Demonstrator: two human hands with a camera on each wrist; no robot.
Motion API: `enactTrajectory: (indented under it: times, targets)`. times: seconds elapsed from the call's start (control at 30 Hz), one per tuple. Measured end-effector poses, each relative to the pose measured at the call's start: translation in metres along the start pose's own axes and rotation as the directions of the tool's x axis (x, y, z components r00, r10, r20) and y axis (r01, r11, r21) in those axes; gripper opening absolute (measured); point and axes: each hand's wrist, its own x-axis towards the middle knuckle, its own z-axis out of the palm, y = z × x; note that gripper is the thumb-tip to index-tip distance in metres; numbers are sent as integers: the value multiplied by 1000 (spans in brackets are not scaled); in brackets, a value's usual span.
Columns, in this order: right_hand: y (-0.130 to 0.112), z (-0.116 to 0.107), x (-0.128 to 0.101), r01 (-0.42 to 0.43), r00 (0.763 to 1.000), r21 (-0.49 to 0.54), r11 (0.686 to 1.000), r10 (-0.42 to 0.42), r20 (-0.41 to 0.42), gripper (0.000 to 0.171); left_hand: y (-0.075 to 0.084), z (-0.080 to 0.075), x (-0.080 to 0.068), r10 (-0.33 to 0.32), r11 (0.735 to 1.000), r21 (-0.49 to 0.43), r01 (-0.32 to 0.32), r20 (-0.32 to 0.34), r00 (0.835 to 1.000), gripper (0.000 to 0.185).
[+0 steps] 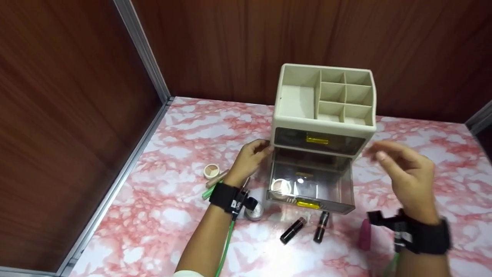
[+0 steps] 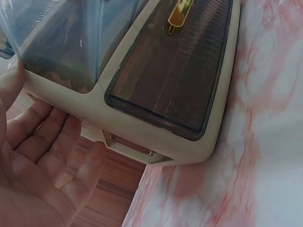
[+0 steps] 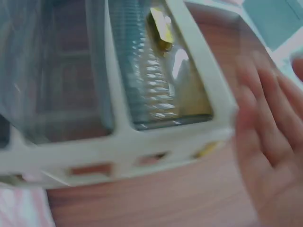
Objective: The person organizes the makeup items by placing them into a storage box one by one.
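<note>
A cream organiser (image 1: 324,96) with divided top compartments stands at the back of the pink marbled table (image 1: 161,215). Its lower smoked drawer (image 1: 311,188) is pulled out, with a round compact (image 1: 280,186) inside; the upper drawer (image 1: 319,140) is closed. My left hand (image 1: 251,157) lies with straight fingers against the organiser's left side (image 2: 71,101). My right hand (image 1: 403,169), open and blurred, hovers just off the organiser's right side (image 3: 208,71), holding nothing.
Two dark lipstick tubes (image 1: 293,230) (image 1: 321,227) lie in front of the drawer. A pink item (image 1: 365,234) sits by my right wrist. A round compact (image 1: 211,170), a beige tube (image 1: 217,178) and a small jar (image 1: 254,211) lie by my left wrist. Wooden walls enclose the table.
</note>
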Motion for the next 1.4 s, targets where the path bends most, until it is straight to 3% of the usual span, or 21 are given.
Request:
enactTrajectory:
  times: [0.1,0.2,0.33,0.47,0.57,0.8,0.9,0.97,1.07,1.2,1.33,1.4]
  targets:
    - [26,7,1,70,970,119,990,-40,-242,18,0,-6,-5,-13,1000,16,13,1,1000,33]
    - [52,12,-2,45,933,162,986,16,-358,17,1,-9,-8,-21,999,36,20,13,1000,34]
    - [73,9,-11,-96,936,200,975,157,-315,15,5,-8,-11,-50,997,67,48,34,998,33]
    - [85,5,-9,-143,952,262,954,204,-226,24,13,-8,-7,-54,993,103,51,30,998,36]
    - [90,5,-5,-172,957,245,954,220,-188,24,22,-12,-2,-29,986,167,23,28,999,37]
    - [100,4,-8,-323,927,137,937,342,-155,10,33,-28,-3,20,933,357,-52,95,995,41]
    - [104,2,-11,-318,932,128,939,335,-142,18,37,-44,-9,-5,905,424,-42,109,994,38]
    - [106,0,-13,-305,938,119,945,320,-131,22,39,-57,-16,-56,885,466,-4,114,992,36]
    - [107,-2,-13,-287,947,115,951,299,-118,27,41,-77,-25,-198,818,560,129,64,978,39]
    - [106,-4,-12,-269,953,135,954,283,-103,30,34,-101,-32,-358,655,703,279,-36,933,56]
    - [107,-6,-12,-277,953,147,949,291,-87,31,19,-115,-35,-417,538,783,312,-74,906,63]
    - [107,-6,-13,-284,951,149,947,299,-83,30,11,-117,-37,-444,503,800,327,-85,892,58]
